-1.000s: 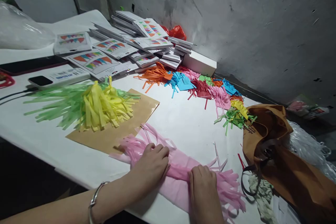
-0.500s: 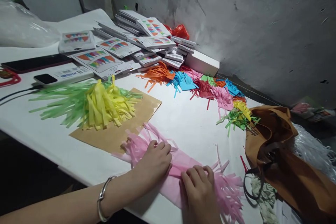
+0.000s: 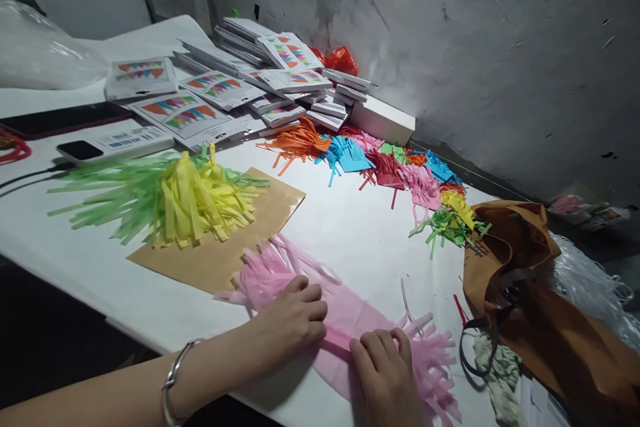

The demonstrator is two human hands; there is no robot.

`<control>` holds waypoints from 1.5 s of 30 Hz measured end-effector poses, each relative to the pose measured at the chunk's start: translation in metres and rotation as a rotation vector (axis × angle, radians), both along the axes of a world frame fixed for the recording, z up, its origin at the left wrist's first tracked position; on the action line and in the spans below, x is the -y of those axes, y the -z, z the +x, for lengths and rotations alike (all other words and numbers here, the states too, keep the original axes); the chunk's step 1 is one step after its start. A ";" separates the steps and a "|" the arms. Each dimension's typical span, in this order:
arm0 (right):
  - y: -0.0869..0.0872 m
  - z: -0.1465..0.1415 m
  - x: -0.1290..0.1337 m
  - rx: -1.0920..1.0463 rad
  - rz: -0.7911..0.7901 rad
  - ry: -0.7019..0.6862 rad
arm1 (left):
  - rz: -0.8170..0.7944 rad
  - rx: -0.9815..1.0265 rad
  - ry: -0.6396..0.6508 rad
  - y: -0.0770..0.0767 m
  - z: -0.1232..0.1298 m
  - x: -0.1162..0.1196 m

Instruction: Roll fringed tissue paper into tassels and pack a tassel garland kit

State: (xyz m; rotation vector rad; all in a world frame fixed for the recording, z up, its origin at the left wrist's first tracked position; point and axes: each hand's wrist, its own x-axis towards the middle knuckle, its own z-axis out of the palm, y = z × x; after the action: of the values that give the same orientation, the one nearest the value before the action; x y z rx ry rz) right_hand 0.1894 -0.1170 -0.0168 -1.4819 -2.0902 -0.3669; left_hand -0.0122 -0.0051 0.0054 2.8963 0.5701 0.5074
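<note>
A sheet of pink tissue paper (image 3: 345, 307) with cut fringe at both ends lies flat at the table's near edge. Across its middle runs a narrow, darker pink fold. My left hand (image 3: 295, 313), below a silver bangle on the wrist, has its fingers curled on the paper beside the left fringe. My right hand (image 3: 385, 367) grips the fold closer to the right fringe, fingers bent. Both thumbs are largely hidden. Beyond my left hand, yellow tissue fringe (image 3: 195, 200) and green tissue fringe (image 3: 110, 193) rest partly on a brown paper sheet (image 3: 180, 263).
Packets with printed bunting (image 3: 180, 113) are piled at the back, beside a white box (image 3: 383, 120). Folded tassels in several colours (image 3: 385, 170) form a curved row near the wall. At right stands a brown bag (image 3: 505, 247); a phone (image 3: 65, 120) lies at left.
My left hand has shifted slightly down and its fingers are lower on the pink paper, uncovering more of it. My right hand stays nearly in place. The view has moved slightly.
</note>
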 end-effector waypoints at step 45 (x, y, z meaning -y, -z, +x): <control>0.002 -0.037 -0.022 -0.096 -0.078 -0.013 | -0.099 0.077 -0.031 0.005 0.005 -0.004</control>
State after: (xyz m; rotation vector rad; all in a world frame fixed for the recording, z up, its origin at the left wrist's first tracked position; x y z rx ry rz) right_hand 0.1528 -0.0951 -0.0189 -1.4998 -2.0577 -0.2076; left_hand -0.0072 -0.0012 0.0001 2.7652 0.6118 0.5750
